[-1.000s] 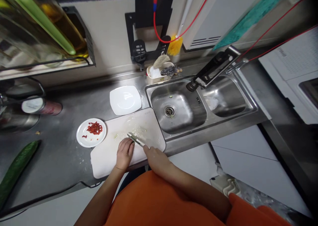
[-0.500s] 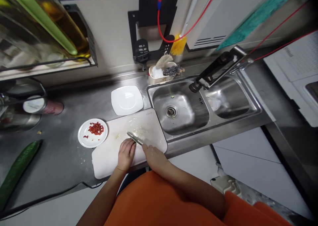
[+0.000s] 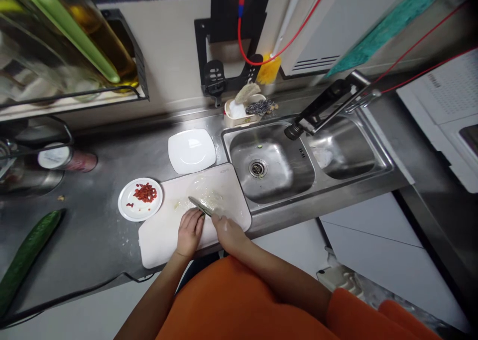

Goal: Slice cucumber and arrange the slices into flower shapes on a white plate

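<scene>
My right hand (image 3: 228, 234) is closed round the handle of a kitchen knife (image 3: 197, 203), its blade pointing left and away from me over the white cutting board (image 3: 160, 245). Close against the blade, my left hand (image 3: 190, 230) curls its fingers down onto a small dark green piece (image 3: 203, 215), perhaps cucumber, mostly hidden by the fingers and knife. Wet, pale, seedy-looking residue (image 3: 209, 194) is spread on the board beyond the blade. A whole cucumber (image 3: 28, 255) lies on the counter at far left.
Left of the board, a small white plate (image 3: 126, 211) carries chopped red pieces (image 3: 145, 193). A white square plate (image 3: 192, 153) sits behind the board. To the right is a steel double sink (image 3: 284, 173) with a black tap (image 3: 317, 106). A bottle rack (image 3: 123, 93) overhangs the left side.
The knife and my right hand have shifted very slightly left. My left hand stays in place, and the view has moved a little.
</scene>
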